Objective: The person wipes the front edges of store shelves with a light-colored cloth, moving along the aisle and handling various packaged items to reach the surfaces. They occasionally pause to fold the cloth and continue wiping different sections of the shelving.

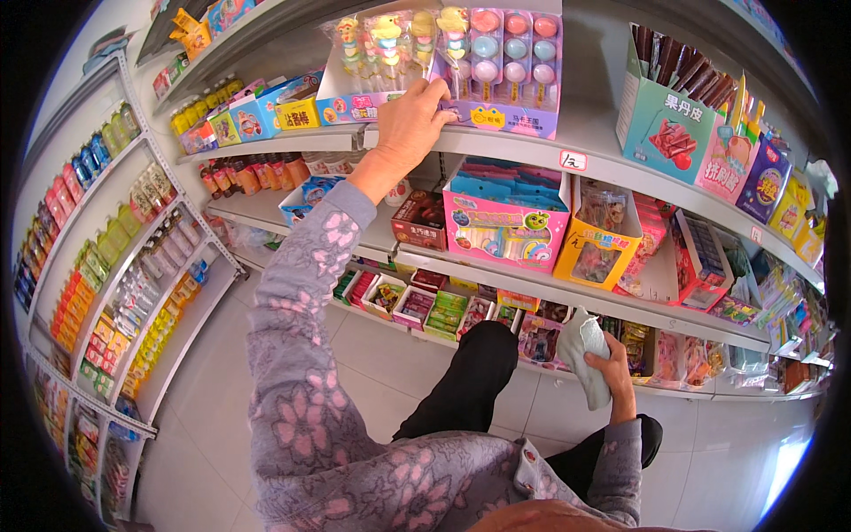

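My left hand [409, 129] reaches up to the upper shelf. Its fingers curl over the front edge of a candy display box [346, 108] full of wrapped marshmallow sticks. Just right of the fingers stands a purple box [510, 121] with round pink, blue and white candies in columns. The exact grip is partly hidden behind the back of my hand. Low on the right, my right hand [610, 365] is closed around a crumpled pale grey-green cloth [585, 359], held in front of the lower shelves.
Packed shelves [612, 168] curve across the front. A green box [665, 115] of dark sticks stands at right. Below are a pink candy box [505, 222] and a yellow box [603, 235]. A drinks rack [106, 239] stands left, over the tiled floor [208, 381].
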Motion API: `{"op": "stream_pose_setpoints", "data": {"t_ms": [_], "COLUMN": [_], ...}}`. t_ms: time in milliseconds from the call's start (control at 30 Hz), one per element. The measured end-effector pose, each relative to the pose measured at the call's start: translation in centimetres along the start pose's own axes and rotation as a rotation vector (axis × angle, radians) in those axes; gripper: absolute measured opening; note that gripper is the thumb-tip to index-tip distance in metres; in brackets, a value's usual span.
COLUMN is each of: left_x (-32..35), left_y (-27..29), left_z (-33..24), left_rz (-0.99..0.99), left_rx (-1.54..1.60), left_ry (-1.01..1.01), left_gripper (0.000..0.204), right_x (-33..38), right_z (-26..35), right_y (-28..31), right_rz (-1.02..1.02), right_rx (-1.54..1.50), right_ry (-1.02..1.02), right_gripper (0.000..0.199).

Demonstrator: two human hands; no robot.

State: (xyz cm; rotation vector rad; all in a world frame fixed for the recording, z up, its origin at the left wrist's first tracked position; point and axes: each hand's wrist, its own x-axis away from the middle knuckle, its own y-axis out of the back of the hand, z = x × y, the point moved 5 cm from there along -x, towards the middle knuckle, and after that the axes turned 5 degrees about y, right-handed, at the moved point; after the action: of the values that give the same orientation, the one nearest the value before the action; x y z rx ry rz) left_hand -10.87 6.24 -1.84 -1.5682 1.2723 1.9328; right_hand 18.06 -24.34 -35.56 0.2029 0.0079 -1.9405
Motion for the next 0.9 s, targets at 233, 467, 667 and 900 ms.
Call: {"op": "stream_pose_setpoints", "data": {"t_ms": [233, 467, 667, 900], "left_x": [0.8, 1.9, 2.8, 2.7], "left_y": [0.5, 4.2, 3.5, 2.7], "left_z": [0.7, 10.1, 13.3, 13.4], "left_rz": [-0.03, -0.157, -0.026, -0.042], "left_rx": [0.045, 0.074, 0.067, 0.042], "left_ry": [0.029, 0.365, 0.461, 0.46], "left_gripper": [0.027, 0.027, 0.038, 0.041], "right_x": [0.1, 0.1, -0.5, -0.5], "right_z": [-0.2, -0.7, -2.1, -2.0], "right_y": [0.2, 0.5, 0.3, 0.3], "right_rz": [-0.016, -0.006, -0.002, -0.012], "right_rx": [0.05, 0.055, 0.022, 0.08], "right_ry": [0.032, 0.021, -0.006, -0.005], "right_gripper": [0.042, 0.039, 0.037, 0.038]}}
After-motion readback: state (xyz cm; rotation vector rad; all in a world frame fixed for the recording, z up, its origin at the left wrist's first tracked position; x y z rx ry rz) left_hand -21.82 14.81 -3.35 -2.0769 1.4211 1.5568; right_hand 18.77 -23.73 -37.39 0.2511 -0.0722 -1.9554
